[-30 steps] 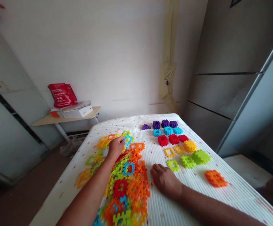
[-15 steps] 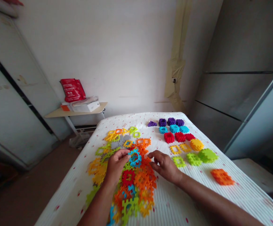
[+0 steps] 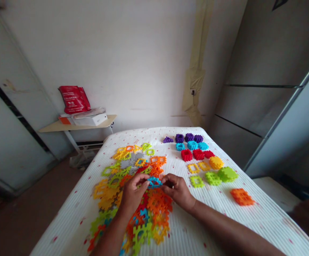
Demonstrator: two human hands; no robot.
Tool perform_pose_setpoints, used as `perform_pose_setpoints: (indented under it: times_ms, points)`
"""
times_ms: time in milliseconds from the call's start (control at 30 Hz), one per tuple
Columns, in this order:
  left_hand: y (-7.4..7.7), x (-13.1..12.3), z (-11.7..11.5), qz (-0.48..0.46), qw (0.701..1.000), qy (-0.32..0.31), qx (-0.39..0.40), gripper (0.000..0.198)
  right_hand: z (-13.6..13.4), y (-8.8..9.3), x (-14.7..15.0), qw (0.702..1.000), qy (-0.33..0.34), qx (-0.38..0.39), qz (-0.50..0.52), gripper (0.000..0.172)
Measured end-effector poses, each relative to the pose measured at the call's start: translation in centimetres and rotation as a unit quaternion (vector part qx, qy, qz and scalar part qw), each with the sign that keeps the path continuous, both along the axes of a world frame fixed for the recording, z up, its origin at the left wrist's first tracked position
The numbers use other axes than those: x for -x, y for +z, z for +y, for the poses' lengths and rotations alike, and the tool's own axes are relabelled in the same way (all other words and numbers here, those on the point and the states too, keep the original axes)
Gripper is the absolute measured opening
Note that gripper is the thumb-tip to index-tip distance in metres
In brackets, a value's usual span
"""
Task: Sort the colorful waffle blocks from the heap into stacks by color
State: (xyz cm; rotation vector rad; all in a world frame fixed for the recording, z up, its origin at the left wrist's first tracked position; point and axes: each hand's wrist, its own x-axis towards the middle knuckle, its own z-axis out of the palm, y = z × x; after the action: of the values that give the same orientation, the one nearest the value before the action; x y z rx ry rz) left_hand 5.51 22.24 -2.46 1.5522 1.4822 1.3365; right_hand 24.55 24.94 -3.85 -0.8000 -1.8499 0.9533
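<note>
Both forearms are bare up to the picture's edge — the left forearm (image 3: 108, 239) and the right forearm (image 3: 230, 236) — narrowing at the wrists into a broad left hand (image 3: 133, 193) and right hand (image 3: 178, 192) with short, blunt fingers (image 3: 141, 180).

The blue tile (image 3: 154, 182) and the orange tile (image 3: 242, 197) are smooth moulded plastic with a faint gloss, and the purple blocks (image 3: 189, 137) have the same sheen. Beneath them lies a white cloth cover (image 3: 197, 227), matt and finely ribbed, while the wall (image 3: 117, 60) is matt paint with dull strips of tan paper tape (image 3: 194, 81). The shelf (image 3: 53, 129) has a smooth, pale wood-like top, the red bag (image 3: 74, 100) looks lightly glossy, and the white box (image 3: 90, 120) looks like matt card.
</note>
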Motion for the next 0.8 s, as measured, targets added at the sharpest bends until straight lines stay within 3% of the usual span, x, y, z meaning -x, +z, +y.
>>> perform_pose_setpoints:
  times_ms: [67,167,267,400,600,700,800]
  points:
    - [0.08,-0.13,-0.06,0.048,0.999,0.007,-0.023,0.016,-0.22,0.21,-0.37,0.989,-0.036,-0.124,-0.075,0.006]
    - [0.34,-0.31,-0.29,0.07,0.997,0.0,-0.017,0.018,-0.24,0.47,-0.8,0.941,-0.061,-0.292,-0.163,0.013]
    - [0.43,-0.44,-0.53,0.064,0.997,-0.038,0.015,0.02,-0.1,0.46,-0.96,0.905,-0.077,-0.366,-0.205,0.018]
    - [0.07,-0.43,-0.52,0.074,0.995,-0.058,0.031,0.029,-0.08,0.29,-0.99,0.887,-0.077,-0.394,-0.228,0.019]
    - [0.24,-0.46,-0.59,0.056,0.997,-0.051,0.033,0.03,-0.13,-0.04,-0.93,0.885,-0.044,-0.4,-0.235,0.021]
    - [0.59,-0.6,-0.73,0.044,0.997,-0.062,0.021,0.03,-0.18,-0.02,-0.8,0.892,-0.034,-0.394,-0.22,0.019]
    - [0.6,-0.67,-0.74,0.049,0.997,-0.056,0.002,0.029,-0.23,0.15,-0.74,0.918,-0.012,-0.346,-0.192,0.014]
